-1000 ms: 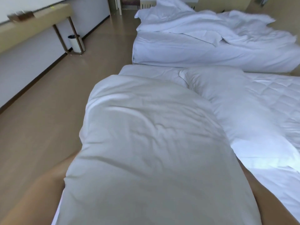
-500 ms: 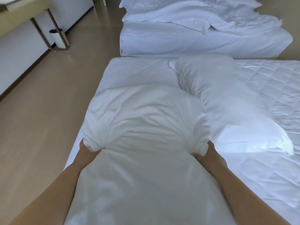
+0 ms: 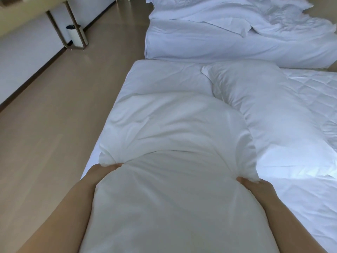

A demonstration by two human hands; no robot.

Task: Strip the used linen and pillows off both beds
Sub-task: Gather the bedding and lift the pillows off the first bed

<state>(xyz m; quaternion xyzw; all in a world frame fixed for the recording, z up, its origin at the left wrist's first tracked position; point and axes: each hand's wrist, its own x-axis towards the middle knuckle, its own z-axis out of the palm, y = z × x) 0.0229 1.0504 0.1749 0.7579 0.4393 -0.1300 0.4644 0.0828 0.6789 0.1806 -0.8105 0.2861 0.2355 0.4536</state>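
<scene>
On the near white-sheeted bed, the plump white cloth pillow runs lengthwise ahead, left hand and right hand pinching bunched fabric at its flanks.

The near bed is carrying two white pillows: the left pillow is resting along its left edge, and the right pillow is lying just beside it. Crumpled linen is lying across the far bed.

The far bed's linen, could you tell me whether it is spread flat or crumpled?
Crumpled: the linen lies in rumpled folds heaped on the far bed, not smoothed flat.
</scene>
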